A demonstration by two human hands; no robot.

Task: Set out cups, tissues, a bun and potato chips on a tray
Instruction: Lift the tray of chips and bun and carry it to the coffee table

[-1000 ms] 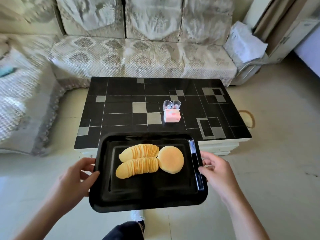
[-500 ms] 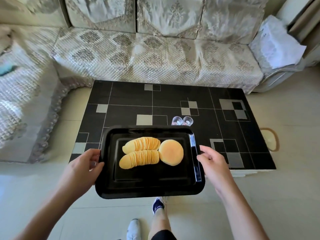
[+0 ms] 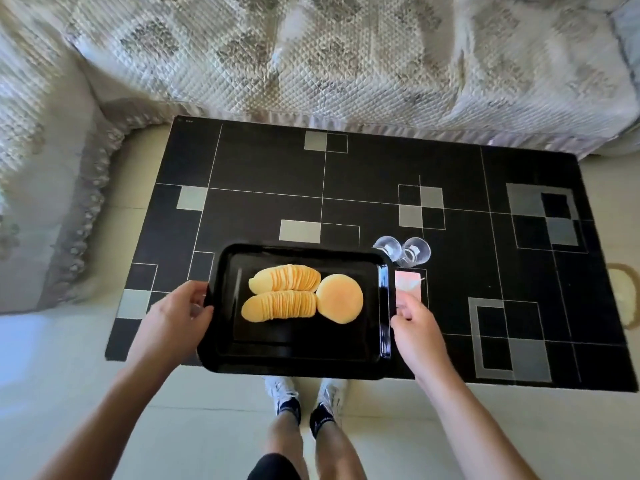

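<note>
I hold a black tray (image 3: 298, 362) over the near edge of the black coffee table (image 3: 346, 174). My left hand (image 3: 173, 323) grips its left rim and my right hand (image 3: 414, 327) grips its right rim. On the tray lie two rows of potato chips (image 3: 282, 294) and a round bun (image 3: 339, 298) to their right. Two clear cups (image 3: 401, 251) stand on the table just past the tray's far right corner. A pink tissue pack (image 3: 408, 284) lies beside the tray's right rim, partly hidden by my right hand.
A quilted sofa (image 3: 311, 57) runs along the table's far side and wraps round the left. My feet in white shoes (image 3: 304, 396) stand on the pale floor by the table's near edge. A tan ring-shaped object (image 3: 623, 296) lies on the floor at right.
I have stepped up to the table and now look straight down. The tray has moved forward over the table's near edge, beside the cups and tissue pack. Both hands still grip it.
</note>
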